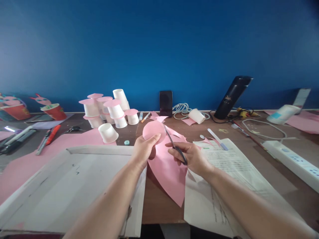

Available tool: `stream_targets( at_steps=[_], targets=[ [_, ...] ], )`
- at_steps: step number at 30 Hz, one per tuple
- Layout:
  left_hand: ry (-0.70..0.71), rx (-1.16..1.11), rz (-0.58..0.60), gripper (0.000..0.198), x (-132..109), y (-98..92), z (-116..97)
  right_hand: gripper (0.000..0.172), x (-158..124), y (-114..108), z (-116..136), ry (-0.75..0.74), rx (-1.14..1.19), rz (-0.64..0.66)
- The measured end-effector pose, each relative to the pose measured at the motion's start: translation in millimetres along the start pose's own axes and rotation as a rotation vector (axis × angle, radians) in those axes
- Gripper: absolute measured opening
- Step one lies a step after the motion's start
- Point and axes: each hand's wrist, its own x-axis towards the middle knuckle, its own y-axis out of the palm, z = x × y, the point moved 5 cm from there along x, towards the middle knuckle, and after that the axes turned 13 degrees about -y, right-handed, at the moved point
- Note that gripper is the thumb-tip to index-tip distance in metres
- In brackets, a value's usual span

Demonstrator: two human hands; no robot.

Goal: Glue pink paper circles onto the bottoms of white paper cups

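Pink paper circle (152, 129) | raised above the counter (157, 212) | left hand (145, 147): grip pinching circle's near edge | right hand (191, 156): grip grasping scissors (178, 150), blade beside circle's right edge

From the head, the 1 camera looked forward and down, near to the bare left hand (146, 147) and bare right hand (193, 159), over the brown wood-like table (157, 210), facing the flat blue wall (149, 49).
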Motion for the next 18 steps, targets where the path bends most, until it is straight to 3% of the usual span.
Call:
stream_targets(
  at_steps=[18],
  targets=[
    [0.009,-0.085,-0.032,0.038,-0.6,-2.5,-4.1,0.044,-1.6,0.3,0.7,-0.004,0.022,-0.005]
  ],
)
